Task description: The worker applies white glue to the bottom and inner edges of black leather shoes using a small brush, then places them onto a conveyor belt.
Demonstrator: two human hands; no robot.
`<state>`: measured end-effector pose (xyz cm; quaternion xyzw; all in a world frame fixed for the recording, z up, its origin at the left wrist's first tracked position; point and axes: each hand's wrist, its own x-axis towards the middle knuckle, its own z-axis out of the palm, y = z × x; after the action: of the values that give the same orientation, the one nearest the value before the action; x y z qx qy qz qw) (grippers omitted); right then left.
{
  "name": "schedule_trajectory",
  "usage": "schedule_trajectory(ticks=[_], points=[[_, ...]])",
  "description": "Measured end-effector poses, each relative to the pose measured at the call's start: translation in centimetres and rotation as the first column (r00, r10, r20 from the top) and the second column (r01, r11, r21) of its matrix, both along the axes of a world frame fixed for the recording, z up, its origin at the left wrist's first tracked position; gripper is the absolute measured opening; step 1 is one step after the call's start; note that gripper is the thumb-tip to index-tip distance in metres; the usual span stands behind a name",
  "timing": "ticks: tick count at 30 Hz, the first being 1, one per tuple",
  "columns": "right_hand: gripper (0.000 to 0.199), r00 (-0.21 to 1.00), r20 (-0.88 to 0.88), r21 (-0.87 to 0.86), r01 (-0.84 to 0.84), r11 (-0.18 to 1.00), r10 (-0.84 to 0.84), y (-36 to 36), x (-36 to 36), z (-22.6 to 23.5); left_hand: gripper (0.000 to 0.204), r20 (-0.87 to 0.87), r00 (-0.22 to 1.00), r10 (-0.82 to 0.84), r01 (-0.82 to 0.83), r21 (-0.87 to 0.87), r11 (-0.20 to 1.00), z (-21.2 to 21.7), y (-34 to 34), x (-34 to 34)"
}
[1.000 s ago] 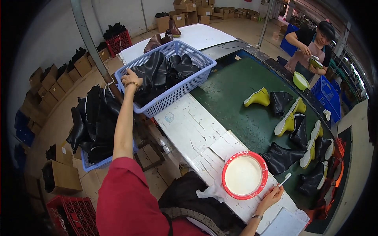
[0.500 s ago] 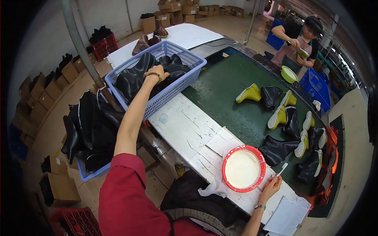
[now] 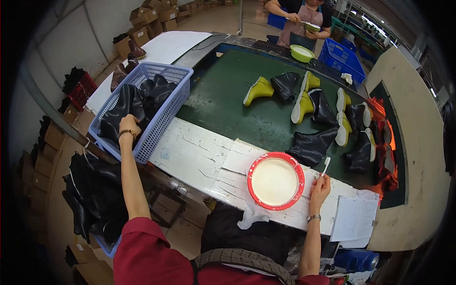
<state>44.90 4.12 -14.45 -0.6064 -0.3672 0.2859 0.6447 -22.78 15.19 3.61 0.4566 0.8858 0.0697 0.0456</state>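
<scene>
belt: green, carries yellow and black boots, well apart from both your hands.
basket: blue, at your left on the white bench, full of black boot uppers.
left hand: nearer; inside the basket, fingers closed on an upper that runs up and away from it.
bowl: red rim, white paste.
right hand: just right of the bowl, pinching an upright white brush.

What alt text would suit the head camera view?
The person's left hand reaches into a blue plastic basket of black rubber boots, while the right hand holds a small white brush beside a red-rimmed bowl of white paste.
</scene>
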Motion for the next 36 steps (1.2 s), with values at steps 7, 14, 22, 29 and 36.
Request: schedule_trajectory(ticks=[7,14,22,29,36], points=[[0.016,1.0,0.031,-0.03,-0.004,1.0,0.005,-0.9,0.3,-0.4,0.027,-0.208,0.978,-0.021,0.126,0.508,0.852,7.8,-5.9,4.6],[0.017,0.999,0.013,0.035,-0.039,0.999,0.039,-0.3,0.5,-0.8,0.027,0.087,0.945,-0.316,0.095,0.85,0.518,13.4,-11.7,3.0],[0.019,0.999,-0.009,0.031,-0.046,0.998,0.046,-0.4,-0.5,0.0,0.027,0.484,0.573,-0.661,-0.062,0.83,0.554,7.1,-10.5,9.0],[0.02,0.998,0.017,0.035,-0.058,0.998,0.057,-0.7,0.1,-0.8,0.032,0.436,0.66,-0.611,-0.202,0.887,0.414,5.0,-0.6,3.5],[0.021,1.0,0.024,0.02,-0.015,1.0,0.014,-0.8,-0.1,-0.5,0.074,0.082,0.978,-0.193,0.153,0.352,0.924,3.2,1.9,-5.5]])
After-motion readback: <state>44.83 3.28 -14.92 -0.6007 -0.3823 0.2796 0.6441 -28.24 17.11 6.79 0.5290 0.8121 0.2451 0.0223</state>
